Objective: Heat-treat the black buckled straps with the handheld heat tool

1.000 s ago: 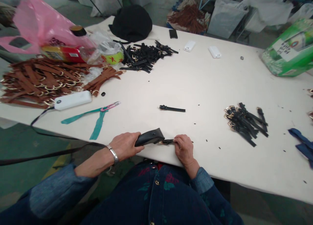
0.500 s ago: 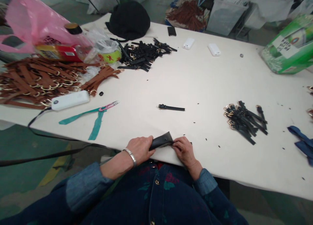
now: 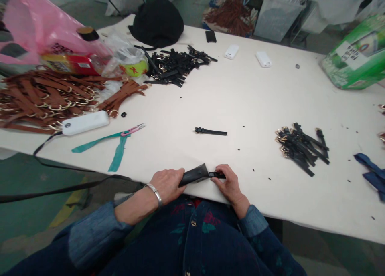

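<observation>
At the front edge of the table, my left hand is closed around a smooth black tube-like piece with a flared, flat end; its exact kind is unclear. My right hand pinches a short black strap, whose near end meets or almost meets the flared end. Whether the two are joined I cannot tell. Further up the table lies a single black buckle strap. Several similar black straps with gold buckles are heaped to the right.
Thread snips with green cloth strips lie at left, beside a white power bank with a cord. Brown straps, a pink bag, black straps and a black cap fill the back left. A green package stands right.
My left hand and the black piece have shifted slightly left. My right hand's fingers have moved apart from the flared end, and the short black strap now shows between them.
</observation>
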### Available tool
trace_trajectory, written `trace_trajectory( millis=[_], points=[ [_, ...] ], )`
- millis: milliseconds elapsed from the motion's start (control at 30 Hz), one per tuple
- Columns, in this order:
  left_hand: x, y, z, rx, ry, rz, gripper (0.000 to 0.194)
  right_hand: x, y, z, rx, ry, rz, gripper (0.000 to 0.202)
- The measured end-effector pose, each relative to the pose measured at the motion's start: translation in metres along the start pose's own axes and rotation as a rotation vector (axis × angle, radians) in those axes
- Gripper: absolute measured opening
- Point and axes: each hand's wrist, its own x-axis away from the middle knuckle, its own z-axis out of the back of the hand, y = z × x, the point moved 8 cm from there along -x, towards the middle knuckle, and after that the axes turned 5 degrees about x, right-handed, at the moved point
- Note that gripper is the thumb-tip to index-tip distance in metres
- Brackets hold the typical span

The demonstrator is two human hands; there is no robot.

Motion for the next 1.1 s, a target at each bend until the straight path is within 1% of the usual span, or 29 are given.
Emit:
trace_trajectory(
  millis=[100, 167, 233, 333, 433, 633, 767, 1000, 1100],
  points=[
    [-0.009, 0.016, 0.003, 0.008, 0.043, -0.038, 0.032, -0.001, 0.000, 0.000, -0.018, -0.025, 0.000, 0.026],
    [-0.012, 0.017, 0.005, 0.023, 0.059, -0.037, 0.032, -0.001, 0.000, 0.000, -0.020, -0.047, 0.009, 0.029],
    [-0.012, 0.009, 0.004, 0.043, 0.057, -0.014, 0.032, 0.000, 0.000, -0.001, -0.008, -0.068, 0.027, 0.032],
    [-0.006, -0.012, 0.000, 0.054, 0.033, 0.039, 0.034, 0.003, 0.001, -0.001, 0.031, -0.083, 0.057, 0.035],
    [0.002, -0.024, -0.007, 0.049, 0.002, 0.034, 0.036, 0.005, 0.003, -0.001, 0.089, -0.098, 0.063, 0.032],
    [0.006, -0.027, -0.012, 0.114, -0.027, 0.068, 0.035, -0.001, -0.006, -0.002, 0.211, -0.120, 0.029, 0.025],
    [0.004, -0.030, -0.015, 0.157, -0.026, 0.081, 0.036, -0.006, -0.014, -0.008, 0.254, -0.172, 0.003, 0.023],
    [0.002, -0.033, -0.021, 0.162, -0.003, 0.058, 0.037, -0.011, -0.010, -0.012, 0.263, -0.260, -0.035, 0.020],
    [0.001, -0.034, -0.022, 0.159, 0.007, 0.064, 0.036, -0.012, -0.014, -0.014, 0.280, -0.302, -0.025, 0.020]
  ],
)
